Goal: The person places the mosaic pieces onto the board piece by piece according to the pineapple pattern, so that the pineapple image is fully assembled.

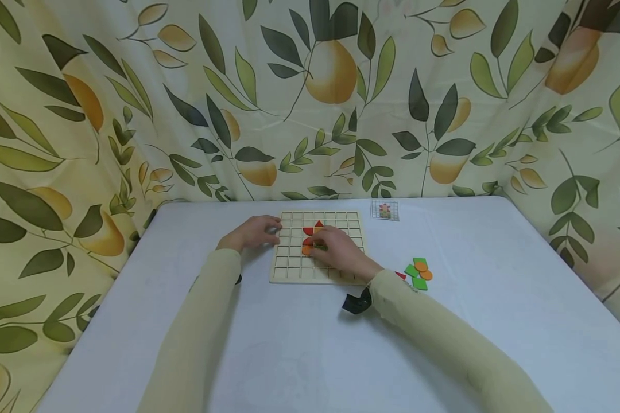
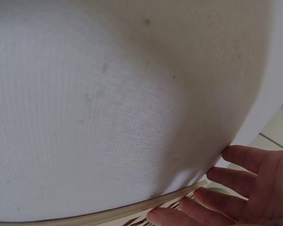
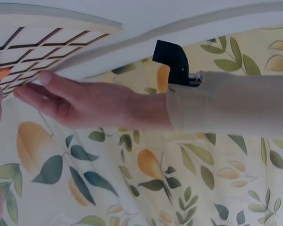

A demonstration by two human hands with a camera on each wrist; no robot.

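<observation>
The right hand [image 1: 341,251] lies over the red and orange tiles [image 1: 309,240] on the grid board [image 1: 294,261]; whether its grip pinches one cannot be told. The left hand [image 1: 255,232], fingers straight, touches the board's left edge, and spare tiles [image 1: 418,272] lie on the desk [image 1: 496,298] to the right.

White table [image 1: 496,321] with rounded far corners, lit softly and evenly. Behind its far edge and along both side edges, hung cream curtain [image 1: 310,97] printed with green leaves and orange pears, folded in loose creases.
</observation>
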